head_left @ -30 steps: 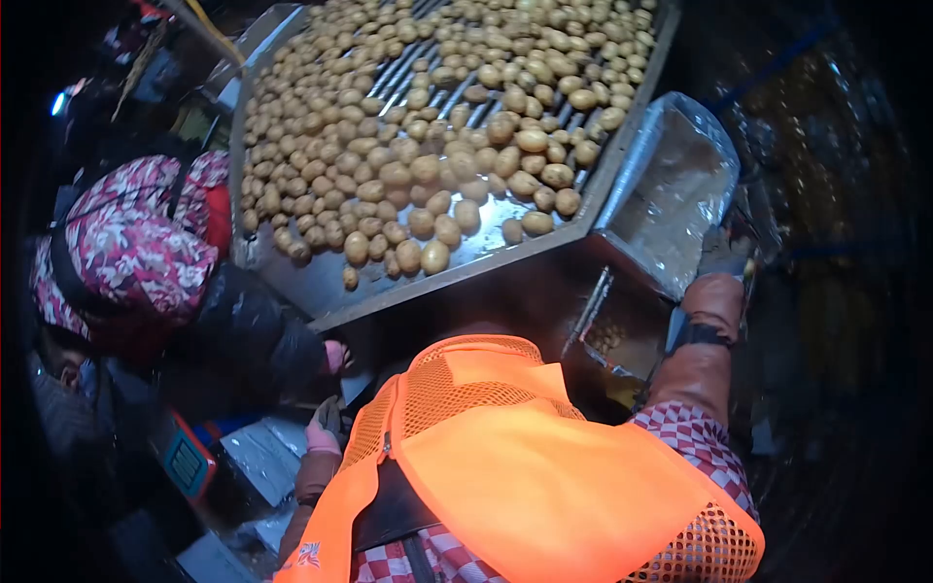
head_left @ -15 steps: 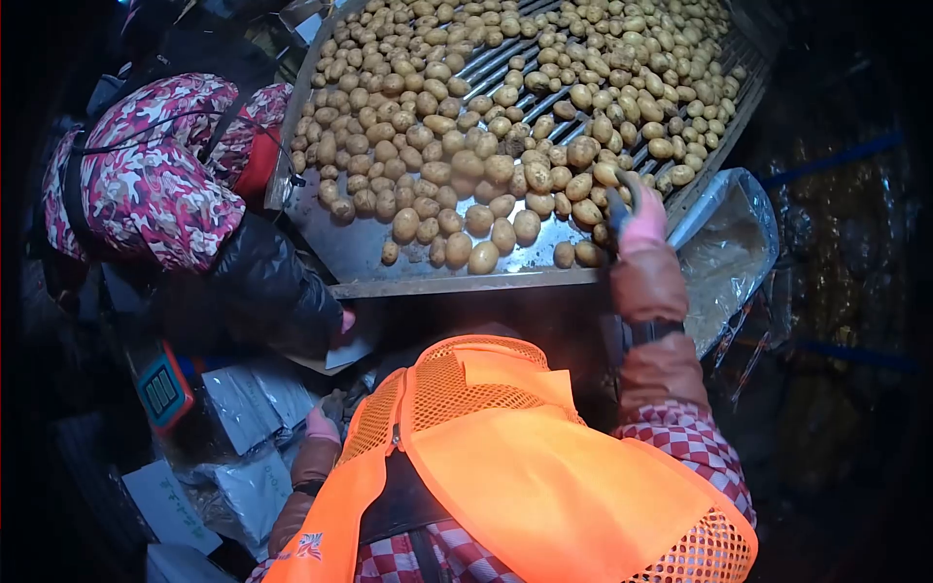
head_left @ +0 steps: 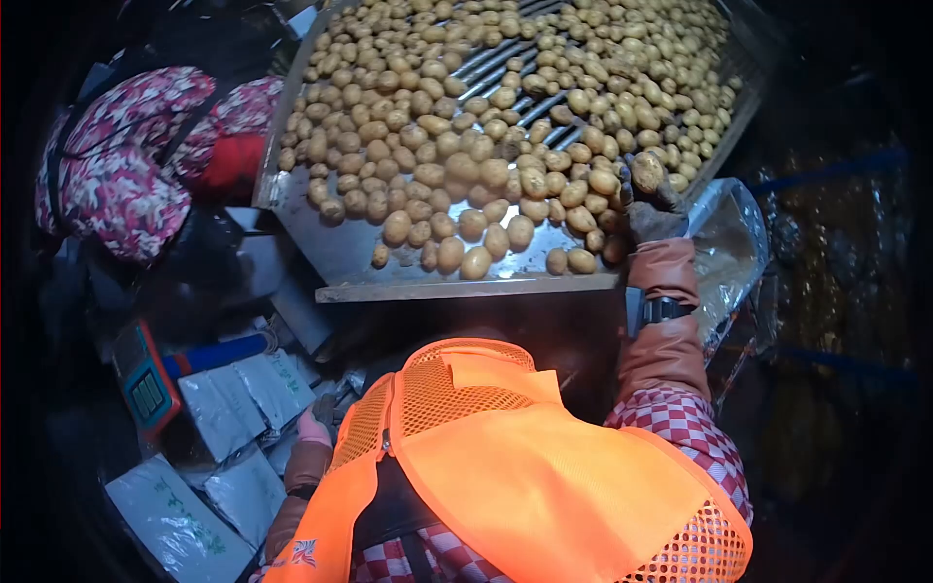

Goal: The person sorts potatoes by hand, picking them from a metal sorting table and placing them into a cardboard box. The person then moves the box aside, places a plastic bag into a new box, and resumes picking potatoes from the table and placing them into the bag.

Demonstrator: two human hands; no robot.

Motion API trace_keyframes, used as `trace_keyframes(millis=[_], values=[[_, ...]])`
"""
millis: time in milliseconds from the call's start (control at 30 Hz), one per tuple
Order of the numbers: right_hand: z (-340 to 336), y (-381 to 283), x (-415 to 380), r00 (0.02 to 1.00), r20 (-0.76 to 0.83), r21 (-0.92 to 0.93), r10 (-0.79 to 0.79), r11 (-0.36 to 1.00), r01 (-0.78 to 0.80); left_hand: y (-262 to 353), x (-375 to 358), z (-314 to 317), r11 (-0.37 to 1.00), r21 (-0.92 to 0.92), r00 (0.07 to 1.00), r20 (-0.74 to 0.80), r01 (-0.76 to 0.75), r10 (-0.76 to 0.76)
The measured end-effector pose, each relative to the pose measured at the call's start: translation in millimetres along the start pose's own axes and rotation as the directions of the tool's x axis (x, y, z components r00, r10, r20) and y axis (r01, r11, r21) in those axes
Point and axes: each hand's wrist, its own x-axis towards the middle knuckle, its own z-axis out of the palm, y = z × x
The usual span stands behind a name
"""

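My right hand, in a dark glove, is at the right edge of the sorting table, palm turned up. Its fingers are curled round a potato that shows some brown dirt. Several more potatoes lie just left of it on the metal surface. Down at the lower left, my left hand, in a pink and grey glove, is beside my orange vest near the wrapped white packs. Its fingers are mostly hidden.
A clear plastic bag hangs open at the table's right corner. Metal bars show between potatoes. Left of the table a person in a pink camouflage jacket bends over. An orange-rimmed scale display stands below.
My right hand has turned from palm down over the potatoes to palm up, with a potato in it. The other person's dark-sleeved arm has drawn back from beside the table.
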Motion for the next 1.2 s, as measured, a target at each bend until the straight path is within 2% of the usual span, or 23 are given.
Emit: trace_keyframes(millis=[33, 67, 100, 167, 233, 267, 367, 400, 433, 500, 567, 633, 700, 733, 800, 867, 967, 1033, 1067, 1100, 1133, 1167, 1200], values=[[-6, -7, -7, 0.97, 0.117, 0.664, 0.212, 0.71, -0.235, 40, -17, 5, 0.991, 0.131, 1.0, 0.024, -0.002, -0.001], [-16, -12, -7, 0.917, 0.261, 0.891, 0.303, 0.291, -0.35, 82, -34, 10, 0.966, 0.26, 0.999, 0.047, -0.011, -0.002], [-24, -14, -9, 0.882, 0.348, 0.917, 0.318, 0.078, -0.391, 64, -20, 7, 0.972, 0.229, 0.998, 0.047, -0.061, 0.051], [-40, -17, -20, 0.86, 0.424, 0.905, 0.284, -0.097, -0.414, 24, 14, -2, 0.973, 0.167, 0.987, 0.039, -0.157, 0.153], [-58, -23, -38, 0.869, 0.408, 0.913, 0.28, -0.128, -0.388, 55, 19, -1, 0.996, -0.087, 0.993, 0.112, 0.031, -0.022], [-71, -26, -50, 0.876, 0.353, 0.935, 0.33, -0.098, -0.34, 74, 21, 2, 0.971, -0.201, 0.981, 0.17, 0.132, -0.099], [-124, -29, -110, 0.839, 0.063, 0.964, 0.54, 0.186, -0.192, 109, 19, -2, 0.985, -0.117, 0.969, 0.225, 0.129, -0.1], [-161, -16, -132, 0.775, -0.038, 0.989, 0.631, 0.136, -0.062, 113, 17, 3, 0.945, -0.259, 0.971, 0.18, 0.198, -0.154], [-203, 3, -155, 0.69, -0.117, 0.993, 0.715, 0.096, 0.068, 120, 11, 7, 0.961, -0.206, 0.976, 0.152, 0.183, -0.153], [-274, 33, -207, 0.541, -0.585, 0.809, 0.605, 0.482, 0.336, 134, -4, 9, 0.981, -0.103, 0.984, 0.085, 0.163, -0.155], [-270, 20, -214, 0.469, -0.727, 0.675, 0.502, 0.651, 0.348, 132, -6, 3, 0.991, -0.008, 0.986, 0.103, 0.132, -0.131], [-251, 15, -195, 0.473, -0.656, 0.736, 0.588, 0.639, 0.225, 101, 19, -1, 0.999, -0.019, 0.993, 0.116, 0.029, -0.027], [-202, 25, -170, 0.619, -0.416, 0.809, 0.666, 0.582, -0.081, 56, 57, -4, 0.986, -0.106, 0.984, 0.109, -0.132, 0.143], [-166, 32, -155, 0.734, -0.298, 0.73, 0.611, 0.641, -0.237, 126, 17, 10, 0.998, -0.049, 0.979, 0.198, -0.027, 0.036], [-65, 14, -109, 0.838, -0.218, 0.314, 0.5, 0.849, -0.425, 146, 15, 20, 0.995, -0.103, 0.988, 0.158, 0.015, 0.002], [6, -6, -65, 0.952, -0.177, -0.296, 0.25, 0.909, -0.293, 158, 7, 20, 0.997, -0.071, 0.992, 0.128, 0.005, 0.004], [37, 6, -6, 0.996, -0.015, -0.811, -0.088, 0.583, 0.039, 146, -9, 9, 0.995, 0.038, 0.993, 0.086, -0.09, 0.086], [38, 20, 20, 0.971, 0.164, -0.86, 0.176, 0.507, 0.054, 90, -5, -2, 0.985, 0.022, 0.984, 0.036, -0.173, 0.172], [32, 45, 33, 0.973, 0.2, -0.752, 0.116, 0.655, 0.076, 50, -3, -7, 0.993, -0.001, 0.991, -0.059, -0.12, 0.119], [37, 33, 35, 0.927, 0.136, -0.418, 0.35, 0.868, -0.267, 21, -9, -17, 0.997, -0.003, 0.989, -0.124, -0.077, 0.076], [37, 51, 42, 0.928, 0.059, -0.22, 0.368, 0.911, -0.347, -4, -24, -24, 1.0, -0.006, 0.983, -0.183, -0.026, 0.024], [35, 70, 49, 0.916, -0.018, -0.012, 0.4, 0.916, -0.401, -24, -37, -23, 1.0, -0.014, 0.972, -0.235, 0.022, -0.025], [35, 38, 50, 0.807, -0.051, 0.159, 0.588, 0.803, -0.575, -31, -58, -24, 0.949, -0.311, 0.971, -0.204, 0.058, -0.126]])
